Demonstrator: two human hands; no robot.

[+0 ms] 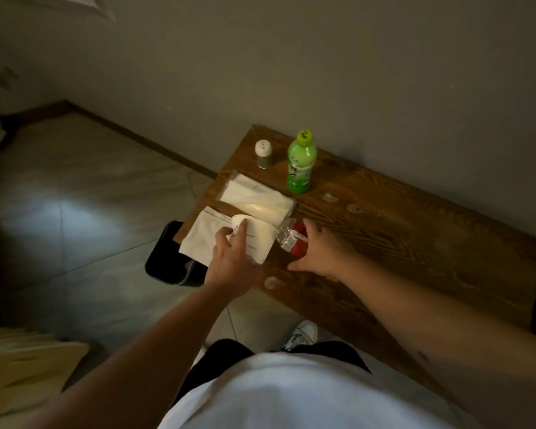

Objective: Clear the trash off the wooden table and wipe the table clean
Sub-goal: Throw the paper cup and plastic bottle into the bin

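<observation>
A wooden table (399, 243) stands against the wall. My left hand (232, 261) grips a white paper cup (257, 239) lying on its side near the table's left end. My right hand (319, 246) curls around a red and clear plastic wrapper (293, 239) just right of the cup. Two white napkins or cloths lie at the left end: one (254, 196) further back, one (203, 239) under the cup. A green bottle (300, 164) and a small white-topped shaker (263, 154) stand upright near the wall. Wet spots (330, 198) and smears (273, 283) mark the wood.
A black trash bin (167, 258) sits on the tiled floor just below the table's left end. The wall runs right behind the table. My shoe (304, 334) is by the table's front edge. Something pale lies at the lower left on the floor (28, 366).
</observation>
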